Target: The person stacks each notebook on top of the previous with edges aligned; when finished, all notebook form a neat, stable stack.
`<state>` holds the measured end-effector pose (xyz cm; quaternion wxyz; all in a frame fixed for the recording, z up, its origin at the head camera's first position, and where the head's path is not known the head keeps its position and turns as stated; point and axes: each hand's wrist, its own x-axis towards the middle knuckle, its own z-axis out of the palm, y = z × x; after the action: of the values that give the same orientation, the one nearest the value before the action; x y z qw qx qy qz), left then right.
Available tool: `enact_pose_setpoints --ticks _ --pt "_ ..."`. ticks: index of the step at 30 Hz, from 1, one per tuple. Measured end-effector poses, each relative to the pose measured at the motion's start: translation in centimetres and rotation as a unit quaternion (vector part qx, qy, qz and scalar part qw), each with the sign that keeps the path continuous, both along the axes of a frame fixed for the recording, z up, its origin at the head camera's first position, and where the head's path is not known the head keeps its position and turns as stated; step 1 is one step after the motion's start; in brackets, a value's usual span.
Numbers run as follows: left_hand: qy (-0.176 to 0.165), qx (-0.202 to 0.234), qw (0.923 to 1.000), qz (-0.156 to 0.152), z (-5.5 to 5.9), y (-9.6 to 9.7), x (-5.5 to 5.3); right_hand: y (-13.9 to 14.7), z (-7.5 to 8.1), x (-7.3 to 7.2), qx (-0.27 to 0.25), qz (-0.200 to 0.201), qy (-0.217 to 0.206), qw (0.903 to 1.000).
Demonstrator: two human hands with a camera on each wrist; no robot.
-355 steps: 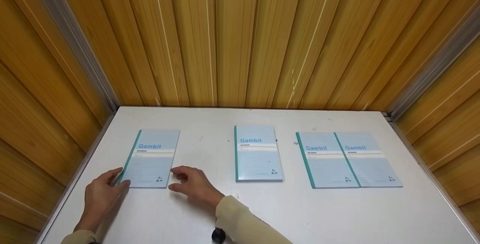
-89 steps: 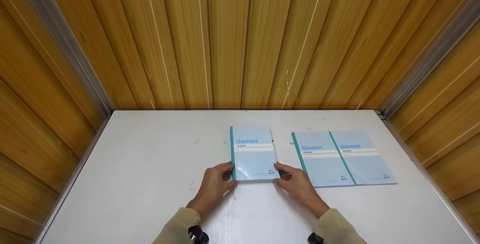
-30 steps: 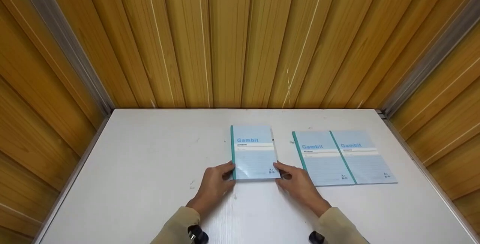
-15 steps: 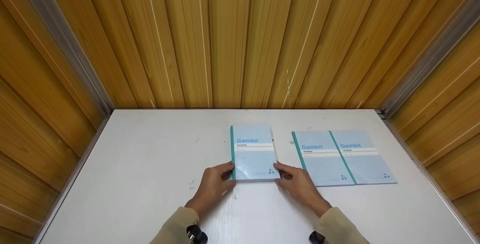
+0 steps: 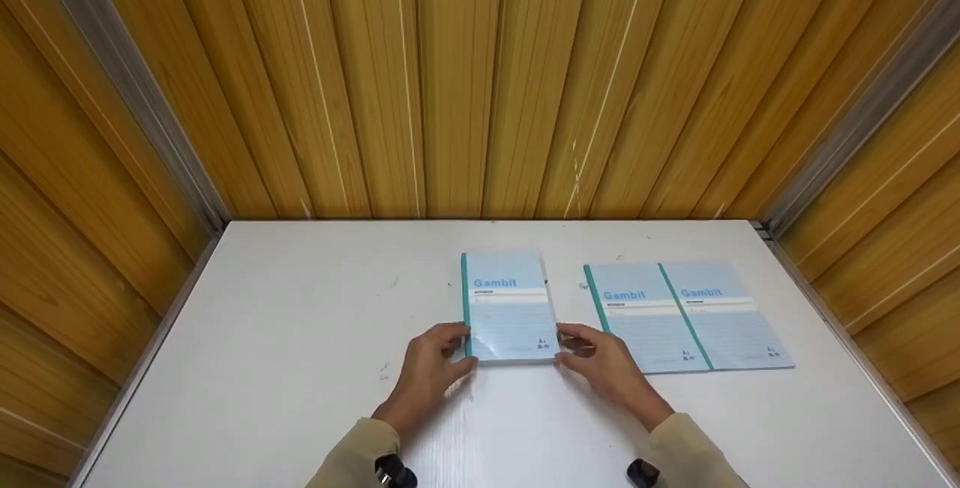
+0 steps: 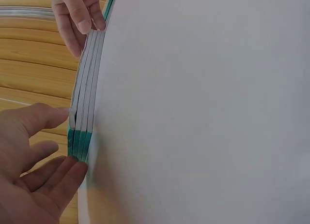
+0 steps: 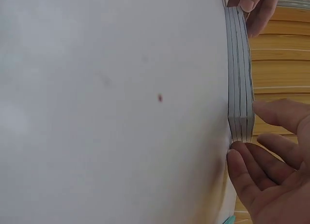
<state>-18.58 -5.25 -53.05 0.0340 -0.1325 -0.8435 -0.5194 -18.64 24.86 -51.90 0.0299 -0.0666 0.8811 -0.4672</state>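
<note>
A stack of several light-blue notebooks [image 5: 510,323] with green spines lies flat near the middle of the white table. My left hand [image 5: 427,364] holds its near left corner, fingers along the spine and thumb at the front edge. On the other side my right hand [image 5: 607,360] has loosely bent fingertips against or just beside the near right corner; contact is hard to tell. In the left wrist view the stacked notebooks [image 6: 87,88] show aligned page edges between both hands. The right wrist view shows the stack [image 7: 240,74] from its right side.
To the right, two matching notebooks lie side by side: the nearer one [image 5: 649,338] and the outer one [image 5: 739,330]. The white table [image 5: 285,368] is bounded by wood-look panel walls [image 5: 450,83] at the back and both sides.
Earlier, a notebook at the far left lay between both hands; it is gone from that place, and both hands are at the middle stack. Lately, the right hand has shifted slightly outward.
</note>
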Motion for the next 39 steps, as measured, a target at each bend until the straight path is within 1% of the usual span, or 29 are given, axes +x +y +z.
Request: enact_pose_setpoints --ticks 4,7,11,16,21,27,32,39 --pt "0.026 0.008 0.9996 0.002 0.5 0.6 0.2 0.7 0.2 -0.1 0.002 -0.01 0.005 0.9999" --pt "0.057 0.011 0.9983 -0.001 1.0 1.2 0.2 1.3 0.4 -0.2 0.001 -0.018 0.013 0.9997" --pt "0.074 0.014 0.9972 -0.008 1.8 2.2 0.1 2.0 0.7 -0.4 -0.003 -0.035 0.016 0.9993" --pt "0.073 0.03 0.9966 -0.024 2.4 3.6 0.0 3.3 1.2 -0.6 -0.005 -0.042 0.013 0.999" --pt "0.067 0.04 0.9962 -0.039 2.5 5.0 -0.1 4.8 1.6 -0.8 -0.004 -0.038 0.014 0.9992" --pt "0.048 0.052 0.996 -0.055 2.5 6.5 0.0 6.6 1.8 -0.8 0.01 -0.048 0.028 0.9984" --pt "0.04 0.053 0.996 -0.059 2.5 7.7 0.1 7.7 1.8 -0.8 0.011 -0.049 0.039 0.9979" --pt "0.016 0.057 0.9965 -0.059 2.7 9.5 0.2 9.2 1.9 -0.8 0.015 -0.065 0.035 0.9972"
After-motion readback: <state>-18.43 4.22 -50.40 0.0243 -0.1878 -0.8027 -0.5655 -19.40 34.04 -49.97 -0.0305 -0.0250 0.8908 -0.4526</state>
